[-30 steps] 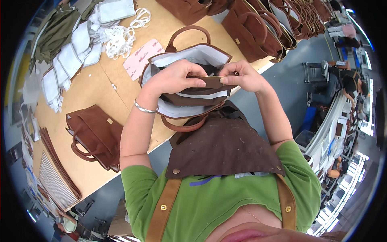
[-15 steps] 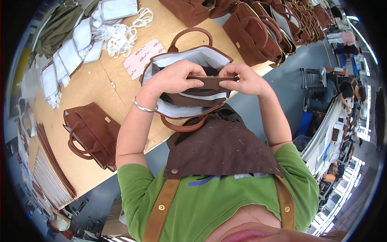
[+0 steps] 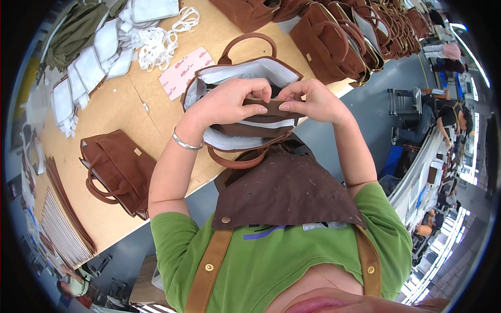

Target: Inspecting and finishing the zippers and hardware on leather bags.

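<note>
A brown handbag (image 3: 235, 160) with a pale lining (image 3: 232, 73) stands gaping at the table's edge, right in front of me. Across its middle runs a brown zipped divider (image 3: 263, 116) topped by a gold-toothed zipper (image 3: 271, 100). My left hand (image 3: 237, 99) pinches the zipper edge between thumb and fingers. From the other side my right hand (image 3: 308, 101) grips the same edge, close to the left fingertips. One handle (image 3: 250, 37) rises at the far side, and the near handle (image 3: 240, 163) hangs toward my dark apron (image 3: 287, 193).
Another brown handbag (image 3: 120, 169) lies on the wooden table (image 3: 130, 115) at left. A pink-and-white card (image 3: 185, 72) sits beyond my bag. White straps (image 3: 156, 49) and pale fabric pieces (image 3: 88, 70) are heaped at far left. Several finished-looking bags (image 3: 329, 44) line the back right.
Both hands have drawn slightly closer together along the zipper edge. The right hand has shifted a little to the left; the handbag stays nearly in place.
</note>
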Action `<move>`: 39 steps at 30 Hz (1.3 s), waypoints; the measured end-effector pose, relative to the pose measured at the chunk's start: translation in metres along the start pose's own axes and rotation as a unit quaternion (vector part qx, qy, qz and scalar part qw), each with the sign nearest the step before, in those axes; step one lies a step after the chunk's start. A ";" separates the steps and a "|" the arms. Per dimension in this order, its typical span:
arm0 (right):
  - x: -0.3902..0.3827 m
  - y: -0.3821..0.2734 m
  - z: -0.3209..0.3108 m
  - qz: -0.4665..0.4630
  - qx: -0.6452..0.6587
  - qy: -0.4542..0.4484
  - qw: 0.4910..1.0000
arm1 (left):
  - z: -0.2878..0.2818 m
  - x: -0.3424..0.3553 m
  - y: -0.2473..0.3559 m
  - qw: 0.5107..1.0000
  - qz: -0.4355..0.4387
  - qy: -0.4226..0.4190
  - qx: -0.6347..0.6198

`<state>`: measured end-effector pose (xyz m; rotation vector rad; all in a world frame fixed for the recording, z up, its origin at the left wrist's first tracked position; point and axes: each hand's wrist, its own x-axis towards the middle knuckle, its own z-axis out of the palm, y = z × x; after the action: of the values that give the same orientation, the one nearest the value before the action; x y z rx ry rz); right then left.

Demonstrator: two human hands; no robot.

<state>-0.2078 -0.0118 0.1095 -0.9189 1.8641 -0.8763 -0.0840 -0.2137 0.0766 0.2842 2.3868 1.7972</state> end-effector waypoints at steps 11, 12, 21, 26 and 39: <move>0.001 0.001 0.001 -0.011 -0.021 -0.007 1.000 | 0.005 -0.004 0.006 0.989 0.040 0.026 0.140; 0.001 0.002 0.001 -0.012 -0.012 -0.009 1.000 | 0.006 -0.004 0.005 0.989 0.031 0.039 0.137; -0.001 0.004 0.000 -0.018 -0.006 -0.016 1.000 | 0.008 -0.003 0.007 0.995 -0.014 0.064 0.070; -0.002 0.002 -0.001 -0.020 0.003 -0.029 0.999 | 0.009 -0.002 0.004 0.995 -0.069 0.059 0.038; -0.001 -0.001 -0.002 -0.007 0.020 -0.051 0.998 | 0.011 -0.004 -0.008 0.992 -0.031 0.065 -0.105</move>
<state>-0.2086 -0.0108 0.1112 -0.9344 1.7498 -0.8570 -0.0783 -0.2066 0.0661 0.0695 2.2329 2.0751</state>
